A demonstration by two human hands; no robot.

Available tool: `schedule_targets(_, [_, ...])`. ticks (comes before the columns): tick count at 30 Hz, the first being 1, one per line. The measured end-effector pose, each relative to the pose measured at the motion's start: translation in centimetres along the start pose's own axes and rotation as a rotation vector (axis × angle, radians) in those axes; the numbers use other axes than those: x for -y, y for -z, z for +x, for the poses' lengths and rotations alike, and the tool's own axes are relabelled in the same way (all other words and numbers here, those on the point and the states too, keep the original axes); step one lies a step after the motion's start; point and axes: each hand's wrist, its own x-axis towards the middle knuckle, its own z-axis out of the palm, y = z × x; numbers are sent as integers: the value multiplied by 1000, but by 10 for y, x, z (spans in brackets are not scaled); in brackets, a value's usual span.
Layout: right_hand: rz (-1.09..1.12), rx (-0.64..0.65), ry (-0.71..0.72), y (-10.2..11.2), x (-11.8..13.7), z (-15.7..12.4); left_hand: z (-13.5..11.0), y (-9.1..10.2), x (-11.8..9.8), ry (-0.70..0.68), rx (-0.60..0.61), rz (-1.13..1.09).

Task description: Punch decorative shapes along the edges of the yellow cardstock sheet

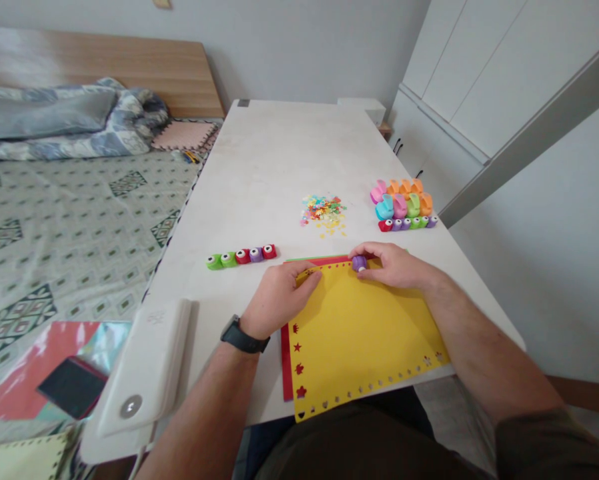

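Note:
A yellow foam sheet (364, 333) with small shapes punched along its edges lies on a red sheet (285, 373) at the near edge of the white table (274, 167). My left hand (279, 297) is closed, pinching the yellow sheet's far left corner. My right hand (392, 263) is closed on a small purple punch (359, 263) that sits on the sheet's far edge.
A row of green, purple and red punches (242, 257) lies to the left. Coloured confetti (323, 210) and a cluster of larger punches (404, 203) lie farther back. A white device (147, 363) sits at the near left corner. A bed (69, 200) stands on the left.

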Motion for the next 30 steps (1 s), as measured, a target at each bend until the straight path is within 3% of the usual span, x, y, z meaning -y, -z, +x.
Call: schedule_targets(30, [14,-27,-81,-5,11,5,0,2,-3,0,-4,-38])
